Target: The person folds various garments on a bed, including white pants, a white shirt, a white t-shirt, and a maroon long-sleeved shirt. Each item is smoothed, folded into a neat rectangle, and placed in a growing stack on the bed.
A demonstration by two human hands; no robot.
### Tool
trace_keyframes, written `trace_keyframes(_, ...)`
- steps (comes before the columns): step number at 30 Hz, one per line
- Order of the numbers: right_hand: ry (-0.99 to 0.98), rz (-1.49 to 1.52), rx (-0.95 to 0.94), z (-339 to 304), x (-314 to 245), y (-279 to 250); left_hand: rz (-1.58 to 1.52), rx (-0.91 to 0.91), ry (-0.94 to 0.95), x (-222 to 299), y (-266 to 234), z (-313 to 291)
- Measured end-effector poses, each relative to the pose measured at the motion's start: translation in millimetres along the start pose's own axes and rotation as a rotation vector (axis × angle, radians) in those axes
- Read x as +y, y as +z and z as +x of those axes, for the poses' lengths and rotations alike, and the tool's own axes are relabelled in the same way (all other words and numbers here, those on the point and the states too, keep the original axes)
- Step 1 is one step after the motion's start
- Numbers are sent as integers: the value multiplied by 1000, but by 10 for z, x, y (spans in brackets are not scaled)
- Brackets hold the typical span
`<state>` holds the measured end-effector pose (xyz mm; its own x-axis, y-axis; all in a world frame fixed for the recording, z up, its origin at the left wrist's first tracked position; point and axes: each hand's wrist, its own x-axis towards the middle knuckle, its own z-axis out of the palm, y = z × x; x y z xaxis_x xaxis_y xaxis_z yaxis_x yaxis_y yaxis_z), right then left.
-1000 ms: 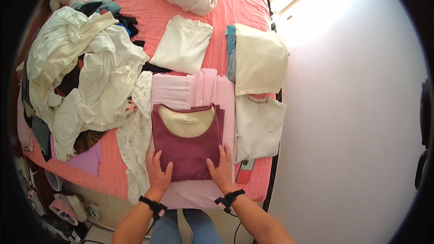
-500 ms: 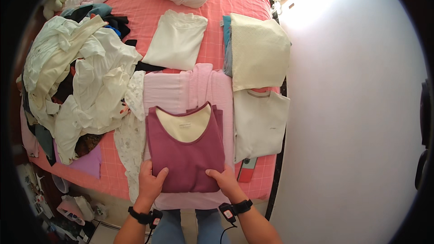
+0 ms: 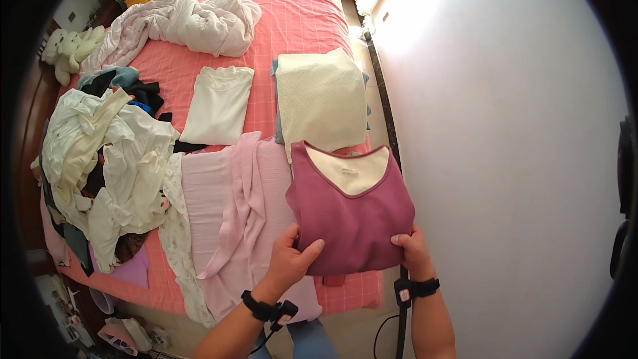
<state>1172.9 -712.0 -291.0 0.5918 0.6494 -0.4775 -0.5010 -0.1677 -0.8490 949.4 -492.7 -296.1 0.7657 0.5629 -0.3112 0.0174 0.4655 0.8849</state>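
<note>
Between my two hands is a folded plum-coloured top (image 3: 352, 226) with a scoop neck and a cream lining. My left hand (image 3: 294, 252) pinches its lower left side, thumb on top. At the lower right corner my right hand (image 3: 413, 250) grips it the same way. The top is held over the right edge of the bed and covers most of the folded white shirt there. Just beyond it lies a folded cream textured cloth (image 3: 322, 100) on top of bluish folded items. A pink cloth (image 3: 219, 206) is spread on the bed to the left of the top.
A large heap of white and dark clothes (image 3: 113, 153) fills the bed's left side. A folded white shirt (image 3: 219, 106) lies mid-bed, with a rumpled pale quilt (image 3: 212, 23) and a plush toy (image 3: 66, 53) farther off. A white wall (image 3: 505, 159) stands close on the right.
Both hands have carried the folded plum top from the pink cloth to the right, over the folded white shirt. The view has swung right and shows more of the bed's far end.
</note>
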Motion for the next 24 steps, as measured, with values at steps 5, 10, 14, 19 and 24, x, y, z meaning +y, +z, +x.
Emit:
trace_keyframes(5,208,-235,252,790,1060,-707,369,260,-148,-1697,-334,366)
trace_keyframes(10,337,-240,480,606,1831,-940,268,173,-474,-1756,-295,-14)
trace_keyframes(14,255,176,516,366,2072,-789,280,88,-486,-1886,-377,-270)
trace_keyframes(19,425,396,420,263,2030,-318,358,102,-395,-1843,-352,-268)
trace_keyframes(24,509,397,553,386,2229,152,310,150,-329,-1612,-457,-96)
